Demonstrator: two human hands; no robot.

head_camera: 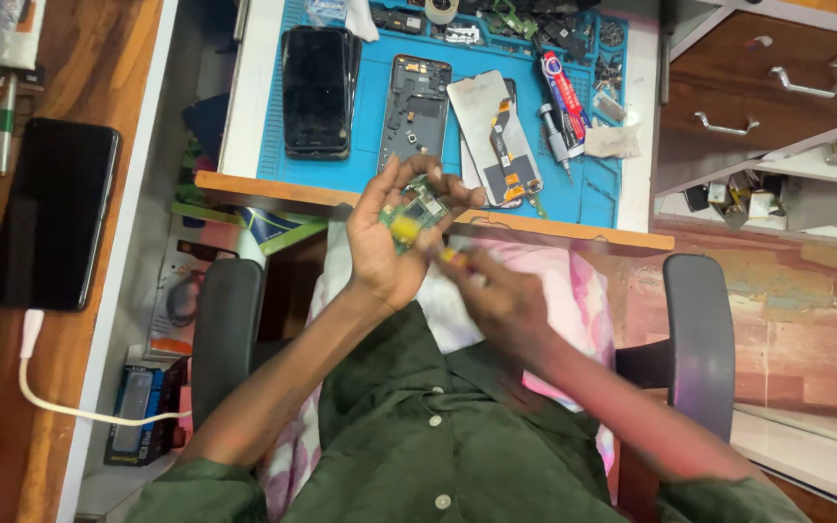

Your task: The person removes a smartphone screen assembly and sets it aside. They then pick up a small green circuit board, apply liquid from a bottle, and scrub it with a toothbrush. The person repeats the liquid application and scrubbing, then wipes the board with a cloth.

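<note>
My left hand [394, 237] is raised over my lap and grips a small green circuit board [417, 209] with yellow tape on it, fingers curled round its edges. My right hand [496, 295] is blurred just below and right of the board, pinching a small tool with a yellow and red tip [451, 256] that points at the board. On the blue work mat [370, 160] ahead lie a phone frame [415, 108] with its insides showing and a detached screen panel [494, 131] with a flex cable.
A stack of dark phones [317, 89] lies on the mat's left. A glue tube [564, 89], a screwdriver [554, 136] and loose parts sit at right. A black phone [53, 211] on a white cable rests on the wooden surface at left. Chair armrests [699, 329] flank me; drawers [777, 77] stand at right.
</note>
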